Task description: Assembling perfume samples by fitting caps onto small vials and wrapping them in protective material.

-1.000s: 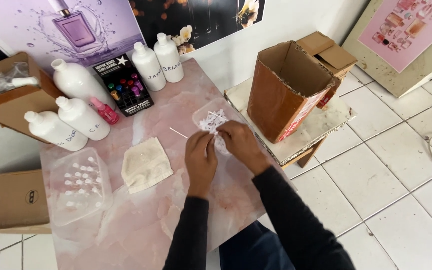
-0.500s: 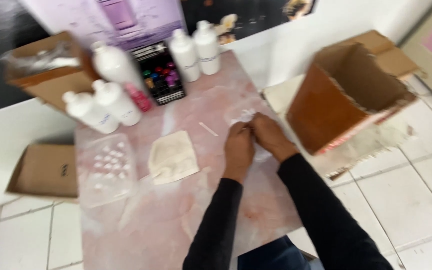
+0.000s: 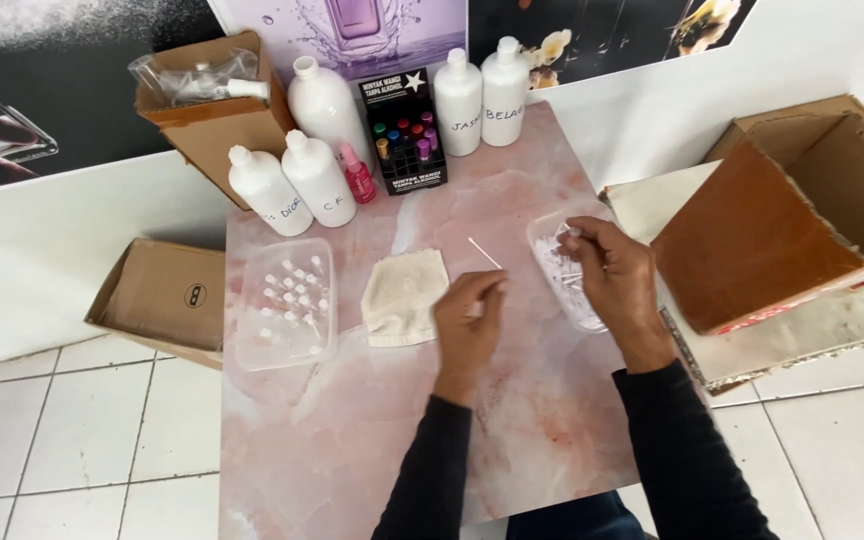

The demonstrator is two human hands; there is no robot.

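My left hand (image 3: 467, 322) hovers over the pink marble table (image 3: 352, 440), just right of a folded beige cloth (image 3: 404, 296). Its fingertips are pinched on what looks like a small white part. My right hand (image 3: 614, 272) reaches into a clear plastic container (image 3: 552, 262) of small white parts at the table's right edge, fingers curled. What they hold is hidden. A thin white stick (image 3: 484, 253) lies on the table between the two hands.
A clear tray of small white caps (image 3: 286, 302) sits left of the cloth. White bottles (image 3: 318, 178), a small pink bottle (image 3: 358, 174) and a black vial display (image 3: 404, 130) line the back. Open cardboard boxes stand at right (image 3: 752, 250), back left (image 3: 214, 105) and on the floor (image 3: 164, 298).
My hands were together over the clear container. The left hand has drawn back towards the cloth while the right hand stays at the container. The camera view has shifted.
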